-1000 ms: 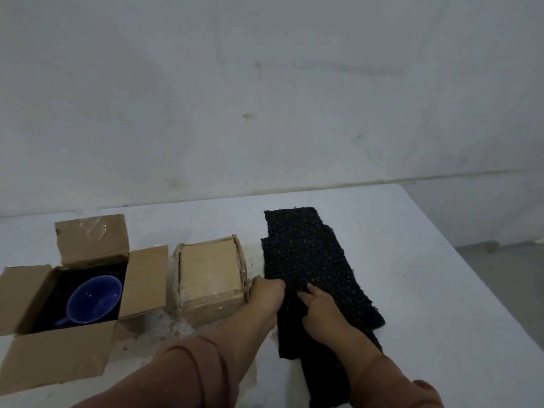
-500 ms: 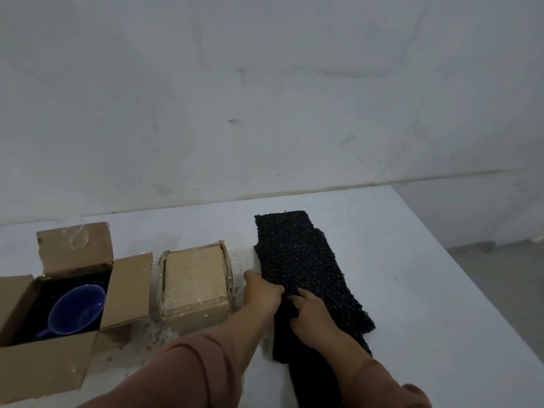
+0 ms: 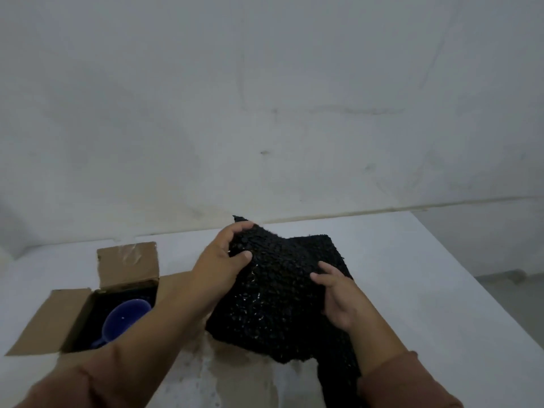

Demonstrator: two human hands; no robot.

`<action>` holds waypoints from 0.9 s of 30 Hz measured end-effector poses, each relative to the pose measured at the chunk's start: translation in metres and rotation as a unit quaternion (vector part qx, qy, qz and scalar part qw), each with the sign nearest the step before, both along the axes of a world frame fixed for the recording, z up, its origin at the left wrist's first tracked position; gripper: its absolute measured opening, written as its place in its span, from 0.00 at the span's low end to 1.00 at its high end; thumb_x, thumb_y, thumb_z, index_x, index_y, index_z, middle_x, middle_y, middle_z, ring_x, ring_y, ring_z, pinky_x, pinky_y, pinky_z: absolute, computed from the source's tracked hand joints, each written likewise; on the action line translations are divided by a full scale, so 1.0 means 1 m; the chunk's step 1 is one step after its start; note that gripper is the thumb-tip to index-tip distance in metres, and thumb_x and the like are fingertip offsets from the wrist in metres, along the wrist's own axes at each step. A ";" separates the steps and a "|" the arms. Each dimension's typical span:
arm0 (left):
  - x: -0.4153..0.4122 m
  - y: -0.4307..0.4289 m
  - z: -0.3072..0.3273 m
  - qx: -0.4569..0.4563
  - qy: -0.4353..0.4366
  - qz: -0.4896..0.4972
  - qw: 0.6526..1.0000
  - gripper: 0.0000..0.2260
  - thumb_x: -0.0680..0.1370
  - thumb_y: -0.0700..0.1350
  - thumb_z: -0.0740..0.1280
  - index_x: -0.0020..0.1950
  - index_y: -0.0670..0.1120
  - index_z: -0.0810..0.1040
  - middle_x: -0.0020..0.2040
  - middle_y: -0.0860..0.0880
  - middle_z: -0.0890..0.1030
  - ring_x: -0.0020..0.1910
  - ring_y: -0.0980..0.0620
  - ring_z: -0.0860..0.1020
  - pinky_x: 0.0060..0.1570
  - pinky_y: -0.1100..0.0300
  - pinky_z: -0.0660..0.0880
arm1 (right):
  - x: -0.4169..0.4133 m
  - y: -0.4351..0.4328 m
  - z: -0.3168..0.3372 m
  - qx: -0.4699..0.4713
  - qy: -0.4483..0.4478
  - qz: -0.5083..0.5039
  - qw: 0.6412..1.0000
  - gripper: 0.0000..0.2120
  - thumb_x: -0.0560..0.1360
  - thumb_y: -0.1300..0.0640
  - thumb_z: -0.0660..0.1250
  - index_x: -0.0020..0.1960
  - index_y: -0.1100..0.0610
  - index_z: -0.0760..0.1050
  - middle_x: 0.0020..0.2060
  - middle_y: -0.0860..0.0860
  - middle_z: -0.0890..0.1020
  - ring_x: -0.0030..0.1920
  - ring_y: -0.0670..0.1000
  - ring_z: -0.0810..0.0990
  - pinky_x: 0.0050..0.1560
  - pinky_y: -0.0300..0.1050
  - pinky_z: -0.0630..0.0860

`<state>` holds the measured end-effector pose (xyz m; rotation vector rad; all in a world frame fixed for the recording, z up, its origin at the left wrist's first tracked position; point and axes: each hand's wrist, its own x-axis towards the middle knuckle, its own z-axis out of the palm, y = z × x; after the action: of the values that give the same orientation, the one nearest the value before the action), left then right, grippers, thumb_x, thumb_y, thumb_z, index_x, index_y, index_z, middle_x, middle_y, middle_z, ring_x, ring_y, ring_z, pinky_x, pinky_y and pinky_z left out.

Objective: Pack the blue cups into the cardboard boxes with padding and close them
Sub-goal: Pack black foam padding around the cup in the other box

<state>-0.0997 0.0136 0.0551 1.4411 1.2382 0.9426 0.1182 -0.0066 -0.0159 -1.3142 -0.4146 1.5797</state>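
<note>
Blocking the middle of the view, the black padding (image 3: pixel 282 293) is lifted off the white table (image 3: pixel 412 275) and hides the surface behind and beneath it. Its lower end trails down past the bottom edge of the frame, so its full length cannot be seen. The left forearm crosses in front of the open cardboard box (image 3: pixel 126 260) and covers the box's right side and near right corner. The blue cup (image 3: pixel 123 319) lies tilted inside the box on dark lining, with its handle and lower part dim and partly behind the arm. The picture is slightly blurred, and the padding's knobbly texture is hard to read.

The left hand (image 3: pixel 219 266) grips the padding's upper left edge, fingers curled over the top and thumb pressed on the near face. The right hand (image 3: pixel 338 295) holds the padding's right side lower down, with the thumb and a finger lying on its face. Its other fingers cannot be made out against the dark material. The padding hangs between the two hands, bunched at the left grip and sagging toward the person. The box with the cup sits to the left of both hands, apart from the padding, with its flaps spread open.
</note>
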 end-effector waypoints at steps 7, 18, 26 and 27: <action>-0.104 -0.003 0.004 -0.010 0.040 0.087 0.995 0.19 0.78 0.39 0.64 0.51 0.67 0.78 0.64 0.46 0.77 0.61 0.43 0.76 0.59 0.41 0.74 | -0.071 0.014 0.051 0.185 -0.165 0.058 0.967 0.23 0.73 0.67 0.67 0.58 0.41 0.74 0.60 0.57 0.75 0.57 0.53 0.79 0.48 0.43 0.77; -0.204 -0.018 0.038 0.067 0.388 0.072 0.916 0.10 0.70 0.44 0.71 0.47 0.56 0.76 0.64 0.52 0.71 0.65 0.48 0.70 0.63 0.55 0.69 | -0.179 0.025 0.119 0.328 -0.567 0.144 0.742 0.17 0.67 0.63 0.69 0.31 0.41 0.72 0.47 0.39 0.71 0.57 0.49 0.72 0.60 0.52 0.71; -0.226 -0.006 0.036 -0.011 0.186 0.028 0.982 0.05 0.79 0.46 0.63 0.49 0.46 0.78 0.46 0.48 0.83 0.47 0.49 0.81 0.47 0.57 0.76 | -0.246 0.046 0.123 0.350 -0.479 0.131 0.794 0.17 0.71 0.51 0.70 0.57 0.40 0.69 0.57 0.42 0.69 0.62 0.47 0.70 0.66 0.51 0.67; -0.234 -0.004 0.032 -0.049 0.096 0.047 0.993 0.06 0.79 0.45 0.63 0.51 0.46 0.79 0.48 0.47 0.84 0.49 0.48 0.82 0.51 0.54 0.77 | -0.246 0.046 0.116 0.308 -0.423 0.126 0.842 0.24 0.72 0.50 0.70 0.64 0.43 0.66 0.61 0.45 0.68 0.64 0.48 0.69 0.66 0.50 0.68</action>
<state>-0.3337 0.0097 0.0871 1.4311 1.4845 0.8088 -0.1278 0.0390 0.1000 -1.3918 -1.5581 0.8221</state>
